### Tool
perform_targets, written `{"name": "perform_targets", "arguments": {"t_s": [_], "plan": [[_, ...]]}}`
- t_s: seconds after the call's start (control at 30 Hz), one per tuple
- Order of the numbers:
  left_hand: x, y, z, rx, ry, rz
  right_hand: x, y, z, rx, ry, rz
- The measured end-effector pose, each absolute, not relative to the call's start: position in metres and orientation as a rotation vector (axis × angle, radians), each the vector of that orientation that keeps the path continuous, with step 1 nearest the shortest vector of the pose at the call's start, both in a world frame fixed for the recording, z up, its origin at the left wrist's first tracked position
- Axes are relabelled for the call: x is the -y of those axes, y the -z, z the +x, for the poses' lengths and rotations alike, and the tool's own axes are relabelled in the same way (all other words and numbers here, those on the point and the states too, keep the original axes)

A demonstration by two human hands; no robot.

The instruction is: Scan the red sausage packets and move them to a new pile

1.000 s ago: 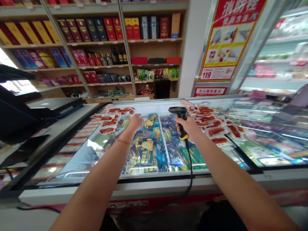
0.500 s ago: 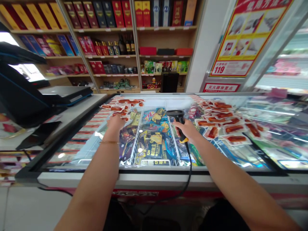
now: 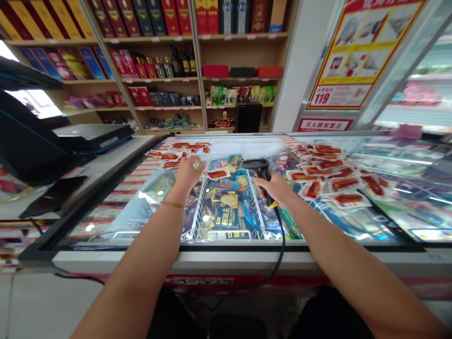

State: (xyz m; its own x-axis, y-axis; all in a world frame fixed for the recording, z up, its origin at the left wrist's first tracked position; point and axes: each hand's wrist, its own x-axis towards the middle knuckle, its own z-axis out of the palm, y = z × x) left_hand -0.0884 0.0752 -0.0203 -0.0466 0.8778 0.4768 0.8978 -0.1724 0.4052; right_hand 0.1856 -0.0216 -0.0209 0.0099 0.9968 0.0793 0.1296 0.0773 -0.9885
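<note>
Glossy reddish-brown sausages, sealed in flat, pale-edged plastic packets [image 3: 349,198], lie in loose heaps left and right of centre on the smooth, reflective glass top [image 3: 116,219] of a freezer. Beneath show white wire dividers [image 3: 199,207] and crinkled, colourful wrappers [image 3: 229,200]. One single packet [image 3: 217,174] is at mid-frame. The left hand [image 3: 189,172], its fingers partly curled, meets that packet's left end; whether it pinches it cannot be told. Right of centre, the right hand [image 3: 277,189] is wrapped around the handle of a black, yellow-trimmed plastic scanner [image 3: 256,165], its cord looping downward.
</note>
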Motion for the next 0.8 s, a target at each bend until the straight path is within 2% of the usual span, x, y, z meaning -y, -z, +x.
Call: {"name": "perform_targets", "arguments": {"t_s": [0.2, 0.47, 0.57, 0.7, 0.8], "plan": [[-0.076, 0.020, -0.090, 2.146, 0.517, -2.441, 0.023, 0.022, 0.186, 1.367, -1.073, -1.271], [-0.065, 0.014, -0.075, 2.186, 0.436, -2.492, 0.026, 0.022, 0.183, 1.382, -1.056, -1.272], [-0.063, 0.013, -0.070, 2.234, 0.666, -2.417, 0.027, 0.021, 0.182, 1.368, -1.082, -1.255], [-0.063, 0.021, -0.063, 2.347, 1.314, -2.365, 0.027, 0.022, 0.181, 1.381, -1.078, -1.251], [-0.068, 0.030, -0.063, 2.331, 1.611, -2.436, 0.026, 0.022, 0.181, 1.404, -1.064, -1.245]]}}
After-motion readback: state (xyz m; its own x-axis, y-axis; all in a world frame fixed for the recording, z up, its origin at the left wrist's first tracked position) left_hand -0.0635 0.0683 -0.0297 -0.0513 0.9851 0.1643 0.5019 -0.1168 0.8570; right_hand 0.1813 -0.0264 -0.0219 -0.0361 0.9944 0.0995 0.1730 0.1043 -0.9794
